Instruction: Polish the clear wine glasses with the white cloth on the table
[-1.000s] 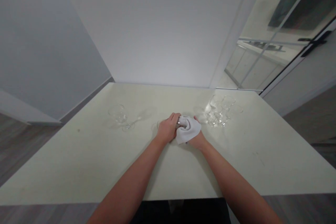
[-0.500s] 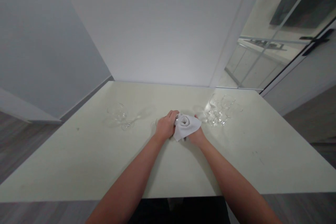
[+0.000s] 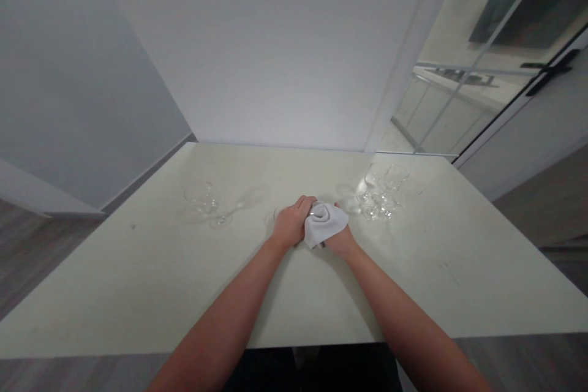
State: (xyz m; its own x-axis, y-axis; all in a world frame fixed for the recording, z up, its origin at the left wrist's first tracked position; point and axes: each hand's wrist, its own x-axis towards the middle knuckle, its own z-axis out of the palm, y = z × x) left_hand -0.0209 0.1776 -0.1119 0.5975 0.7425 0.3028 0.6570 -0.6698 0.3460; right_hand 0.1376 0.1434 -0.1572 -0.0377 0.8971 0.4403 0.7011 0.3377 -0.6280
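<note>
My left hand (image 3: 290,225) is wrapped round a clear stemmed glass (image 3: 274,215) lying sideways over the middle of the cream table (image 3: 138,282); only its foot shows past my knuckles. My right hand (image 3: 342,239) is closed on a white cloth (image 3: 323,223), which is bunched and pushed against the glass's mouth. Both hands meet at the glass, just above the tabletop.
One clear stemmed glass (image 3: 202,199) stands at the left of the table. A cluster of several clear glasses (image 3: 381,193) stands at the right, close to my right hand. White walls lie behind, and a glass partition and a door with a black handle (image 3: 549,67) to the right.
The cloth has twisted slightly against the glass, and my hands have stayed together at the same spot. The view has shifted a little.
</note>
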